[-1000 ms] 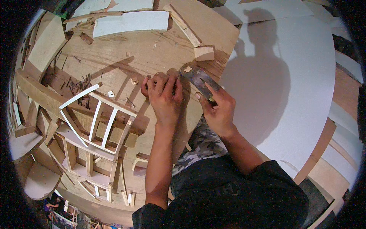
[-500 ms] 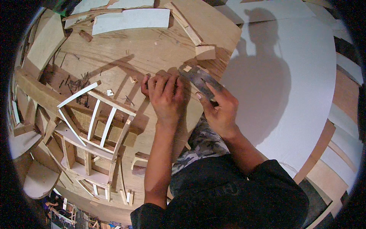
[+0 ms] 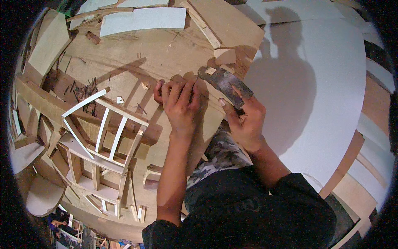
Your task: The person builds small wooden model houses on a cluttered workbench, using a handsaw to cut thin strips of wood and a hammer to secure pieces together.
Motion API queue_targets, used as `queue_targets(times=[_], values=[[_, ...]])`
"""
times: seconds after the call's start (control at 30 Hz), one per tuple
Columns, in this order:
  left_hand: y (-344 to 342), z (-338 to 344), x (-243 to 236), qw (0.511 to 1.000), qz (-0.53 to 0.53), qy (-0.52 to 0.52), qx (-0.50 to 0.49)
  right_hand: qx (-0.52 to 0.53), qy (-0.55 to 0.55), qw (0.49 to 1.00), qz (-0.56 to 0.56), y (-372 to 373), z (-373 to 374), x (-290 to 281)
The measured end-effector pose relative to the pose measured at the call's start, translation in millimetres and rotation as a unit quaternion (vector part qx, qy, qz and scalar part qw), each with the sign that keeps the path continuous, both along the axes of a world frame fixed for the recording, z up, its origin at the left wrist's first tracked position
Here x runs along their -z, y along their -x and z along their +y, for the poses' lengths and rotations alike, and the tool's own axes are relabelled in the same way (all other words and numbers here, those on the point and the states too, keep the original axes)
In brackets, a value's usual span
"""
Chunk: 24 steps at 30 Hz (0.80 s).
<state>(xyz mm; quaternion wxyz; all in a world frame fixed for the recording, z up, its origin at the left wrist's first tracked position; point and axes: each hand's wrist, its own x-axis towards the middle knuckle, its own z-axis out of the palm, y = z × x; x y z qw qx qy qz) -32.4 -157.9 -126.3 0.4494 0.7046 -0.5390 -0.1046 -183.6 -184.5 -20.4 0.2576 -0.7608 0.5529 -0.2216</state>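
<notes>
Tool (image 3: 228,86) mottled dark grey; tabletop (image 3: 124,47) tan, brown-streaked; panel (image 3: 336,87) white; shirt (image 3: 248,216) black; trousers (image 3: 226,151) grey-black camouflage.
</notes>
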Motion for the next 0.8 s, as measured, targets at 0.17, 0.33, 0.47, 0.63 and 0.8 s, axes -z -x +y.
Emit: queue_targets(times=[0.17,0.33,0.47,0.63,0.8], values=[[-1.6,-0.1,1.1,1.0,-0.007,-0.008,-0.004,-0.015,-0.054,0.998,0.041,-1.4,-4.3,-3.1],[-0.4,-0.4,-0.1,1.0,0.008,-0.009,0.001,-0.003,-0.023,1.0,0.021,6.7,0.1,8.7],[-4.3,2.4,-0.5,1.0,0.006,-0.026,0.015,-0.02,-0.014,0.999,0.046,6.2,-1.7,9.4],[-2.7,1.4,-2.1,1.0,0.025,-0.006,0.008,-0.008,-0.063,0.997,0.041,3.6,-4.7,5.1],[-3.6,2.6,-0.3,0.999,0.031,-0.013,0.017,-0.009,-0.076,0.997,0.031,2.3,-3.3,1.6]])
